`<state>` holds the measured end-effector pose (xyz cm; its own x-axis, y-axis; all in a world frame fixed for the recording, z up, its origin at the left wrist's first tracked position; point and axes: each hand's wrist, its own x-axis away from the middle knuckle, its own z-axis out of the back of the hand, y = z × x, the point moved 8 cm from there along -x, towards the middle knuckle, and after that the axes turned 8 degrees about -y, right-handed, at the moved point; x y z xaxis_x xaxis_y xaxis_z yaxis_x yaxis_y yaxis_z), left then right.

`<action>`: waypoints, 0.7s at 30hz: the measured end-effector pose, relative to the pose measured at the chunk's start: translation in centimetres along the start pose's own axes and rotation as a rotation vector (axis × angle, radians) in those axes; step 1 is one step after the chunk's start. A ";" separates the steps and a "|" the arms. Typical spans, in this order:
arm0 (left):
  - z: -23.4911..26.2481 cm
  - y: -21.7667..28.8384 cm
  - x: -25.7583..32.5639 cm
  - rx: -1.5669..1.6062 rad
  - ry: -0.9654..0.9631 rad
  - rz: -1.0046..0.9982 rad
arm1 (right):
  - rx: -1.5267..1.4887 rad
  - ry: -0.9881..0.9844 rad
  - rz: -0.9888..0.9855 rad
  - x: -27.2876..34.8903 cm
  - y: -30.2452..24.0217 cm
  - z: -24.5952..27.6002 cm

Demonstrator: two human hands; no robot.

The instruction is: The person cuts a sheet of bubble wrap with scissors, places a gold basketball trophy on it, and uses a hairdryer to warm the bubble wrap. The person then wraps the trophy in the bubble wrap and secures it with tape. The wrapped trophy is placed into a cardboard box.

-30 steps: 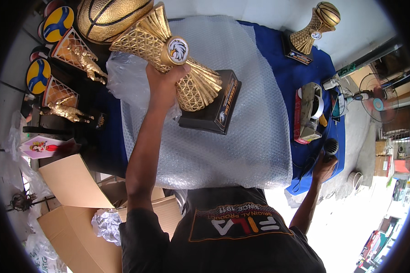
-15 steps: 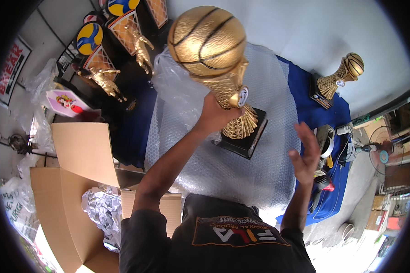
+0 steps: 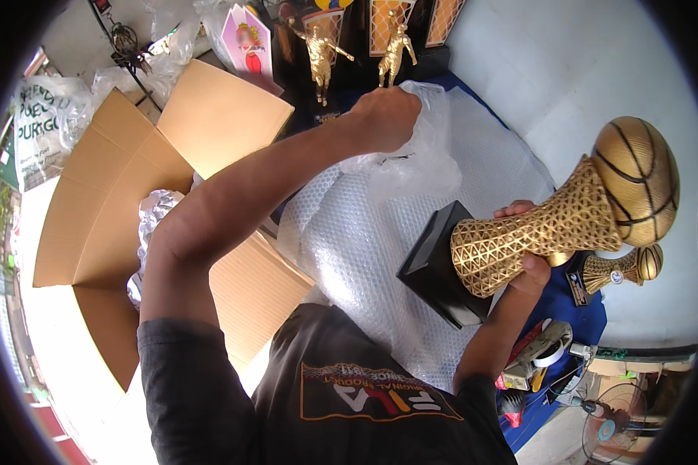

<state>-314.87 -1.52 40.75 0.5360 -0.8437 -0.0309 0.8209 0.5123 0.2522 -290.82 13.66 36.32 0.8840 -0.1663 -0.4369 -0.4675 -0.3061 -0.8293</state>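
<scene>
A large gold basketball trophy (image 3: 547,226) with a black square base is tilted sideways on the right, its ball end toward the upper right. My right hand (image 3: 530,274) is closed around the lattice stem, fingers showing above and thumb below. At the far side of the table my left hand (image 3: 388,118) is closed on a crumpled clear plastic bag (image 3: 415,174), which hangs from the fist over the bubble wrap (image 3: 364,256). The bubble wrap lies spread beneath both hands.
An open cardboard box (image 3: 105,209) with crumpled paper (image 3: 157,208) stands at the left. Gold figure trophies (image 3: 322,62) line the back. A smaller basketball trophy (image 3: 620,271) sits at the right, near a tape roll (image 3: 549,355). A fan (image 3: 609,422) stands lower right.
The large trophy has gone from upright in my left hand to tilted in my right hand, farther right. My left hand has moved to the plastic bag and gripped it. The view has turned left.
</scene>
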 end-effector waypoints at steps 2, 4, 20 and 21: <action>1.5 0.3 -0.1 0.013 0.002 0.044 | -0.100 -0.093 0.090 -1.5 -1.7 -1.6; 2.2 1.9 0.0 0.107 -0.044 0.026 | -0.217 -0.110 0.192 -3.0 -2.4 -2.9; 11.7 3.5 0.7 0.188 -0.193 -0.185 | 0.012 0.122 0.323 -3.6 -10.4 -2.6; 13.2 2.4 1.1 0.419 -0.187 -0.163 | 0.060 0.129 0.386 -3.2 -11.9 -2.3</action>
<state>-314.92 -3.32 54.12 0.3305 -0.9417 0.0623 0.7210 0.2946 0.6272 -288.06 15.66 48.40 0.6344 -0.3755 -0.6756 -0.7600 -0.1435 -0.6339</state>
